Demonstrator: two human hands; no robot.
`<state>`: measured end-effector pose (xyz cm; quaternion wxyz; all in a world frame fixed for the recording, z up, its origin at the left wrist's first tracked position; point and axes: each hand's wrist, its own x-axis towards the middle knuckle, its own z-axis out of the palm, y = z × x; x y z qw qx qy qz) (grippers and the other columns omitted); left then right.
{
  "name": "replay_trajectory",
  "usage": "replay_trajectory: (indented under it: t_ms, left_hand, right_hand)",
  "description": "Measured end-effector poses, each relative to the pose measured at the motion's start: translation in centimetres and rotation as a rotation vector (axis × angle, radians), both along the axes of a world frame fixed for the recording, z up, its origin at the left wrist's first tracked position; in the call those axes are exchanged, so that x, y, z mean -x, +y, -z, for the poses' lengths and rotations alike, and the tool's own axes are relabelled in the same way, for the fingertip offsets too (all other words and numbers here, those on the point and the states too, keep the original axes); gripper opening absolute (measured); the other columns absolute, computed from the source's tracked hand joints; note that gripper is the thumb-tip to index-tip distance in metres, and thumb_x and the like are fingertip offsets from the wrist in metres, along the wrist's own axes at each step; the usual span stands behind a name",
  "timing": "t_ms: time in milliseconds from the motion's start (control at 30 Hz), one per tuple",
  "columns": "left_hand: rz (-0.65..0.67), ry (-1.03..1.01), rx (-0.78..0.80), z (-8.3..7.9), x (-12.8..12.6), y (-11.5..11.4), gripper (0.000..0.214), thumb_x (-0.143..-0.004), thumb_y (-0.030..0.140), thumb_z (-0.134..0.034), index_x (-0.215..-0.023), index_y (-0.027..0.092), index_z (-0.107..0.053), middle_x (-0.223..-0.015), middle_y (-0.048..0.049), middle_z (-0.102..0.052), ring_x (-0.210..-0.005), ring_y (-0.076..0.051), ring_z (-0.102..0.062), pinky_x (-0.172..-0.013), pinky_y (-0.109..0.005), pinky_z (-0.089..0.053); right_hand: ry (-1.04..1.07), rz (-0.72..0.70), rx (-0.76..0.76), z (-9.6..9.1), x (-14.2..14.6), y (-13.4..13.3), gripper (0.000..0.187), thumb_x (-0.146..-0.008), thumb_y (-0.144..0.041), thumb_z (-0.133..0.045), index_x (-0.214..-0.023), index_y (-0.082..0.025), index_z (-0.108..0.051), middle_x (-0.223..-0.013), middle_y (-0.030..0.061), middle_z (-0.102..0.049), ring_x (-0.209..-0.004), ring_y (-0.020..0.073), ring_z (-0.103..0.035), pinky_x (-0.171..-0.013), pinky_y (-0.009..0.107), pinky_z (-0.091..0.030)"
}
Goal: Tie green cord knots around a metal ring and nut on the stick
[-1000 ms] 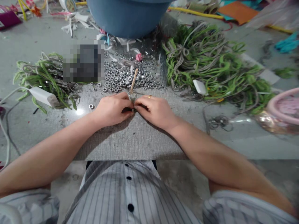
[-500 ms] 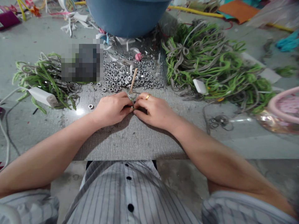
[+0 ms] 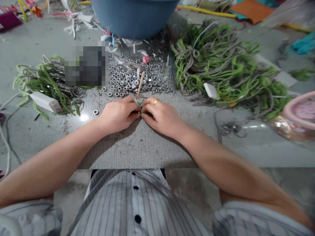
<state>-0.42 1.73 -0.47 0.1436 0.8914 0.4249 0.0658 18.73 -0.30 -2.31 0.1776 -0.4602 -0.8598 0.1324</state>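
My left hand (image 3: 119, 113) and my right hand (image 3: 159, 113) meet at the middle of the grey tabletop (image 3: 137, 147), fingertips pinched together. Whatever they pinch is small and mostly hidden by the fingers. Just beyond the fingertips shows part of a thin metal ring (image 3: 139, 101). A slim wooden stick (image 3: 140, 84) points away from there, its near end by the ring. Behind the hands spreads a layer of metal nuts (image 3: 120, 86). One single nut (image 3: 95, 112) lies apart, left of my left hand.
A blue tub (image 3: 135, 19) stands at the back. Green and grey cords lie in a large heap (image 3: 221, 65) at right and a smaller bundle (image 3: 52, 73) with metal rings at left. A white block on a cable (image 3: 45, 101) rests before the bundle. A pink-rimmed container (image 3: 300, 111) is far right.
Both hands stay in the same place, still pinching. The right fingers have shifted very slightly; the objects on the table have not moved.
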Motion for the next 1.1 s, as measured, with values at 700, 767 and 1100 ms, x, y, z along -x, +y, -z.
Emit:
replay_trajectory:
  t_ms: [700,767,1100]
  left_hand:
    - [-0.001,-0.004,-0.035,0.2,0.0,0.0,0.027,-0.091,0.030,-0.049,-0.101,0.017,-0.070,-0.099,-0.0080,-0.066,-0.087,-0.022,-0.067,-0.070,-0.032,-0.051]
    - [0.001,-0.010,-0.031,0.2,0.0,0.0,0.028,-0.091,0.031,-0.049,-0.102,0.017,-0.070,-0.100,-0.0079,-0.066,-0.087,-0.022,-0.067,-0.071,-0.032,-0.051]
    - [0.004,-0.002,-0.032,0.0,0.1,-0.1,0.027,-0.090,0.030,-0.050,-0.101,0.017,-0.070,-0.102,-0.0078,-0.066,-0.088,-0.022,-0.067,-0.071,-0.031,-0.050]
  right_hand:
    - [0.047,0.105,0.037,0.1,0.2,0.0,0.008,-0.088,-0.020,-0.052,-0.089,-0.019,-0.060,-0.100,0.0089,-0.061,-0.090,0.0230,-0.059,-0.072,0.034,-0.044]
    - [0.089,0.129,0.063,0.1,0.0,0.2,0.007,-0.085,-0.021,-0.057,-0.091,-0.020,-0.060,-0.100,0.0080,-0.061,-0.090,0.0230,-0.058,-0.073,0.034,-0.045]
    - [0.157,0.127,0.173,0.1,-0.9,0.8,0.040,-0.070,-0.030,-0.077,-0.104,-0.018,-0.060,-0.106,0.0088,-0.059,-0.094,0.0241,-0.059,-0.078,0.037,-0.048]
